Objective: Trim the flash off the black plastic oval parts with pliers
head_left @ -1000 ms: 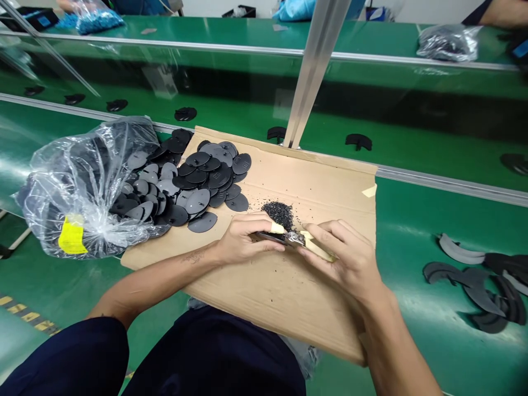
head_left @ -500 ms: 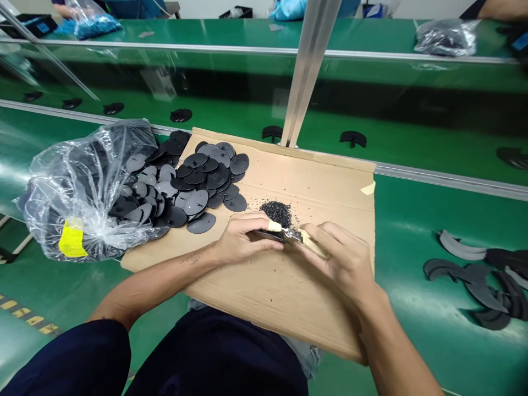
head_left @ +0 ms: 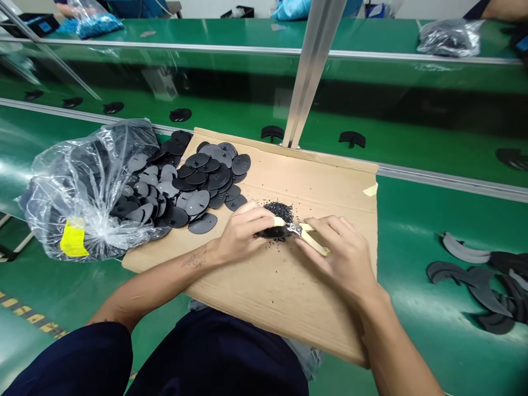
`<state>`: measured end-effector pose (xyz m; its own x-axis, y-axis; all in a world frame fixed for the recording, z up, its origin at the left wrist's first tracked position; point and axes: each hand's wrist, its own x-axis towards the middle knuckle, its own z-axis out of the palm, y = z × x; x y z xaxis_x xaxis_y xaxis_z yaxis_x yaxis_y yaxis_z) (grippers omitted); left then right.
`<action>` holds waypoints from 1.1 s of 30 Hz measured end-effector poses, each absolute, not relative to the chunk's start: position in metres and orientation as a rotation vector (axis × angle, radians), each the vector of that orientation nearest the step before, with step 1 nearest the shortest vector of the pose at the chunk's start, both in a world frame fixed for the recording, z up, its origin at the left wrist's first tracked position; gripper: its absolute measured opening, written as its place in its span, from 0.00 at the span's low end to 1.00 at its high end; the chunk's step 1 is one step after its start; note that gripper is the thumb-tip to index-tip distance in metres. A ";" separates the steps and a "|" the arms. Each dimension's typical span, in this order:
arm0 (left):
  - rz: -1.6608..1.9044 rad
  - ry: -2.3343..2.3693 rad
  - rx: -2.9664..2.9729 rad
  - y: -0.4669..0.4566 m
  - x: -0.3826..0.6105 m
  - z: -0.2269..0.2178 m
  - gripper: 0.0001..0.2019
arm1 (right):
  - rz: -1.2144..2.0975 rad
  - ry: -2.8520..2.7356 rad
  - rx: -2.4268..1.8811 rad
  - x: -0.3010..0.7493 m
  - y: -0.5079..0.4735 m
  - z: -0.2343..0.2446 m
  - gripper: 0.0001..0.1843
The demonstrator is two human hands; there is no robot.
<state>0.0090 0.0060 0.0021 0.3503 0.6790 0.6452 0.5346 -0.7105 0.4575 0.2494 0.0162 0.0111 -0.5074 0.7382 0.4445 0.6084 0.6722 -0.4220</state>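
Note:
My left hand (head_left: 245, 230) grips a black oval plastic piece (head_left: 274, 232) by its left end, the thumb and fingers closed over it. A pale covering shows on one of its fingertips. My right hand (head_left: 340, 245) is wrapped round the cream handles of a pair of nippers (head_left: 315, 242), whose metal jaws meet the edge of the oval piece. Just beyond both hands lies a heap of small black trimmings (head_left: 279, 210) on a cardboard sheet (head_left: 247, 291). Left of the heap, several black oval pieces (head_left: 206, 176) are piled up.
A clear plastic bag (head_left: 91, 187) of black ovals with a yellow label lies at the left. Curved black parts (head_left: 474, 280) rest on the green table at the right. A metal post (head_left: 313, 71) rises behind the cardboard; spaced black parts (head_left: 352, 138) lie on the green surface beyond.
The oval piece has turned flatter in my left hand, whose fingers have shifted over it. The nippers' handles are spread wider apart in my right hand.

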 end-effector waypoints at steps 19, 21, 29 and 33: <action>1.225 1.041 2.364 0.001 0.010 -0.003 0.12 | 0.535 -2.051 -0.751 0.241 0.008 0.019 0.14; 1.264 1.054 2.239 0.001 0.010 -0.001 0.12 | 0.463 -2.024 -0.854 0.245 0.012 0.019 0.13; 1.290 0.940 2.049 -0.001 0.012 0.001 0.14 | 0.220 -2.230 -0.908 0.252 0.021 0.014 0.07; 1.293 0.908 2.028 -0.001 0.013 0.001 0.13 | 0.196 -2.249 -0.914 0.252 0.019 0.014 0.07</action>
<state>0.0129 -0.0007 0.0011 0.3042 0.7848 0.5399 0.2412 -0.6118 0.7533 0.2516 0.0195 0.0141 -0.5132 0.6625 0.5457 0.5582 0.7406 -0.3741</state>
